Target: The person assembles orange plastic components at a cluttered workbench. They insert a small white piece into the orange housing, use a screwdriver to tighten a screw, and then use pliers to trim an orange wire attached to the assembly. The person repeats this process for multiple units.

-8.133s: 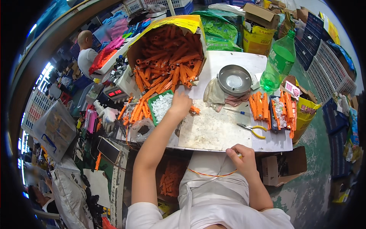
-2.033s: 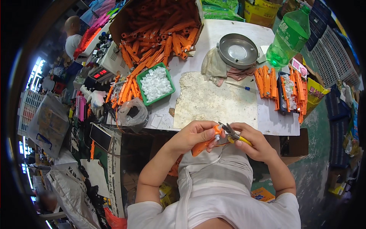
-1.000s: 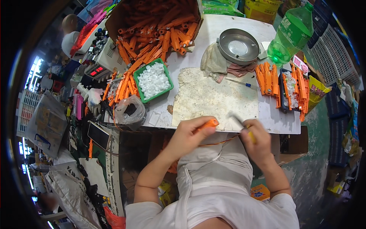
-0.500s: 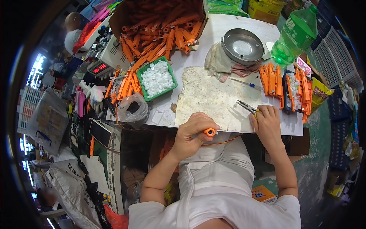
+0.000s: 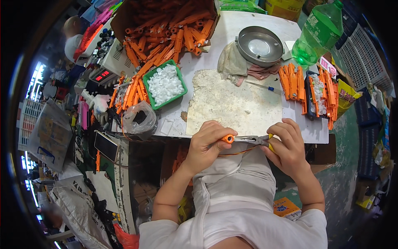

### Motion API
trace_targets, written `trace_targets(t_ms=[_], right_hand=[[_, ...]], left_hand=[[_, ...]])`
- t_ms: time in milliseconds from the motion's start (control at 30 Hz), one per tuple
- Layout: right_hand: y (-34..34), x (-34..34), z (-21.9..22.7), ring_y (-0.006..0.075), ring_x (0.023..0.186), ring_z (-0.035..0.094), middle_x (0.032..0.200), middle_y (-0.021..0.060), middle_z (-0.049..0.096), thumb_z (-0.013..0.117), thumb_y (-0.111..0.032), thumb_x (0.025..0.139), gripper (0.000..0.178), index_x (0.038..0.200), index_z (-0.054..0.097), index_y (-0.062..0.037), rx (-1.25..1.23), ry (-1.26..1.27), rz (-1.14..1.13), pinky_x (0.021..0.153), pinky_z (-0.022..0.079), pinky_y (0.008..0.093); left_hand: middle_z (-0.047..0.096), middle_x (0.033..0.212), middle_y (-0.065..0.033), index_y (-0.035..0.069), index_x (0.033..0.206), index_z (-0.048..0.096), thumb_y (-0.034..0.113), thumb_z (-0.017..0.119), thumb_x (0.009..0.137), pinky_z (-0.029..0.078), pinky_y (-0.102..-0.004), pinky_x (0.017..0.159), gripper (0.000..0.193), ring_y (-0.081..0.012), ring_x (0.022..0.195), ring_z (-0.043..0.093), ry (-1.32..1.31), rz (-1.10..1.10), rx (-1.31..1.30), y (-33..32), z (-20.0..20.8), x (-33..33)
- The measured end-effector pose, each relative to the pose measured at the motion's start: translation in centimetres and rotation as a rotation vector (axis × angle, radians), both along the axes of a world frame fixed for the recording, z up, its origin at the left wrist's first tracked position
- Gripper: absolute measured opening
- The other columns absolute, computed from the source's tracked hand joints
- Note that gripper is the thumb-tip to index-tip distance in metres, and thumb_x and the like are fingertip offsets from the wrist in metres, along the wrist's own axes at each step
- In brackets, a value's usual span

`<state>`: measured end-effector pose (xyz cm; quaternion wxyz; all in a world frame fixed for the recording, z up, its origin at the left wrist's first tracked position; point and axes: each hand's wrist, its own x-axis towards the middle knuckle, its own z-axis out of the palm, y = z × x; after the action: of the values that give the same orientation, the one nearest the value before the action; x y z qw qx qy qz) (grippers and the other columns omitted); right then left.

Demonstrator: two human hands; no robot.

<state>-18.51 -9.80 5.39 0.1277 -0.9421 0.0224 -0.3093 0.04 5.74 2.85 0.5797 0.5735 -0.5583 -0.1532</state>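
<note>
Closed around an orange plastic part (image 5: 227,138) with a round hole at its end, my left hand (image 5: 206,145) is at the table's front edge. My right hand (image 5: 289,147) grips needle-nose pliers (image 5: 259,140) by their yellow handles. The jaws point left and reach the orange part's side; whether they pinch anything there is too small to tell. Behind both hands lies a worn, pale board (image 5: 236,99) on the white table (image 5: 207,62).
Left of the board stand a green tray (image 5: 183,89) of white caps and a box (image 5: 217,16) spilling orange parts. A metal bowl (image 5: 260,45) on rags, a blue-tipped pen (image 5: 270,89), stacked orange parts (image 5: 292,83) and a green bottle (image 5: 319,31) occupy the back and right.
My right hand has brought the pliers down and left from the board to the orange part, turning the jaws toward it. My left hand keeps its hold. The view has shifted slightly.
</note>
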Motion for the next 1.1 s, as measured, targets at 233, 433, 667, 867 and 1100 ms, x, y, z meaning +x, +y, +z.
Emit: trace_targets(t_ms=[233,433,667,867,1100], right_hand=[[0.3,-0.2,1.7,0.0218,0.090,0.054,0.096,0.0060,0.055,0.075,-0.019,0.061,0.026,0.074,0.059,-0.0034,-0.228,0.053,-0.008,0.087,0.041,0.0442],[0.3,-0.2,2.3,0.0215,0.088,0.053,0.094,0.0058,0.055,0.075,-0.019,0.063,0.024,0.073,0.058,-0.0042,-0.235,0.123,0.000,0.083,0.041,0.0419],[-2.0,-2.8,1.3,0.0258,0.086,0.053,0.091,0.0082,0.057,0.072,-0.013,0.071,0.019,0.074,0.057,-0.0022,-0.014,-0.040,-0.320,0.078,0.041,0.0389],[-7.9,-6.3,1.1,0.0281,0.090,0.053,0.094,0.0098,0.060,0.066,-0.017,0.080,0.017,0.078,0.061,-0.0009,-0.231,0.003,-0.907,0.085,0.039,0.0410],[-10.0,-6.9,-0.2,0.0267,0.095,0.053,0.097,0.0092,0.061,0.064,-0.022,0.083,0.021,0.083,0.065,-0.0004,-0.420,0.078,-1.002,0.091,0.036,0.0412]], left_hand=[[0.060,0.075,-0.0049,0.004,0.095,0.067,0.024,0.069,0.077,0.041,-0.0338,0.076,0.027,-0.0228,0.072,0.052,-0.313,0.056,0.065,0.4,1.1,0.3],[0.060,0.075,-0.0049,0.005,0.095,0.067,0.023,0.068,0.078,0.041,-0.0342,0.077,0.025,-0.0239,0.071,0.053,-0.465,0.091,0.100,0.5,1.5,0.2],[0.060,0.073,-0.0051,0.005,0.095,0.066,0.012,0.070,0.074,0.041,-0.0339,0.077,0.023,-0.0235,0.070,0.054,-0.318,0.147,0.099,0.7,1.0,0.5],[0.059,0.074,-0.0066,0.004,0.095,0.066,0.014,0.069,0.077,0.042,-0.0330,0.074,0.021,-0.0242,0.073,0.053,-0.223,0.170,0.113,0.6,0.1,0.4],[0.059,0.075,-0.0074,0.002,0.096,0.066,0.012,0.068,0.077,0.041,-0.0319,0.072,0.021,-0.0231,0.073,0.053,-0.182,0.187,0.125,0.6,-0.3,0.4]])
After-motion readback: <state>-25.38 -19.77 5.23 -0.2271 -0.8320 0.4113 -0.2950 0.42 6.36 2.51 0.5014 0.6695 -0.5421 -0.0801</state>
